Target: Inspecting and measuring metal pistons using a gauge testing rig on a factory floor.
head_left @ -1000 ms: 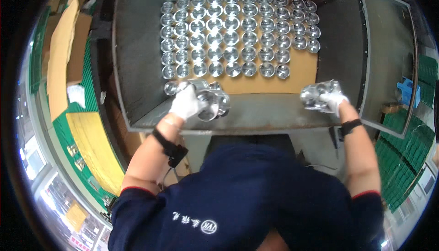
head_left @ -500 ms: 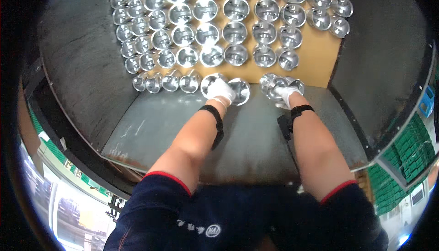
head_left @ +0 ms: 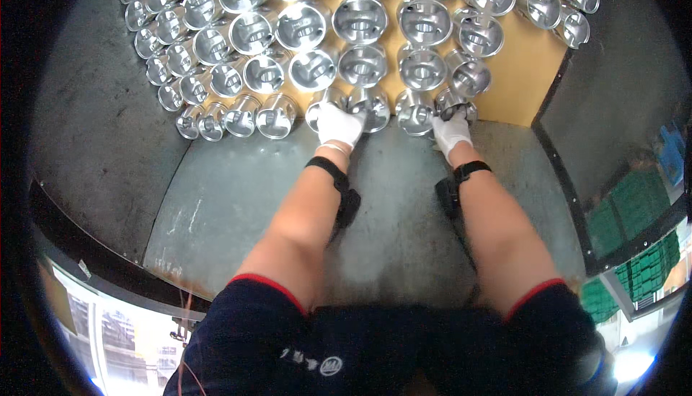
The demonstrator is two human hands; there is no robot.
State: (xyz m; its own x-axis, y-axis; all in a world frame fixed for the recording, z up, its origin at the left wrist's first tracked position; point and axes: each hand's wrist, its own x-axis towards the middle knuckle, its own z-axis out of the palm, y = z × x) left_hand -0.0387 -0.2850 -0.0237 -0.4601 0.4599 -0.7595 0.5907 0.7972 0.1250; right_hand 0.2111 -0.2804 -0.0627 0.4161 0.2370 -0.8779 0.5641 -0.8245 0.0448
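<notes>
Both gloved hands reach to the near row of shiny metal pistons standing open-side up on a brown sheet [head_left: 522,71] inside a grey metal bin [head_left: 101,129]. The left hand [head_left: 339,123] closes over a piston [head_left: 371,106] at the sheet's near edge, near the row's middle. The right hand [head_left: 451,130] grips the end piston [head_left: 455,102] toward the sheet's near right corner. Another piston [head_left: 414,111] stands between the two hands. Black straps circle both wrists. More pistons [head_left: 359,17] fill the rows behind, packed close together
</notes>
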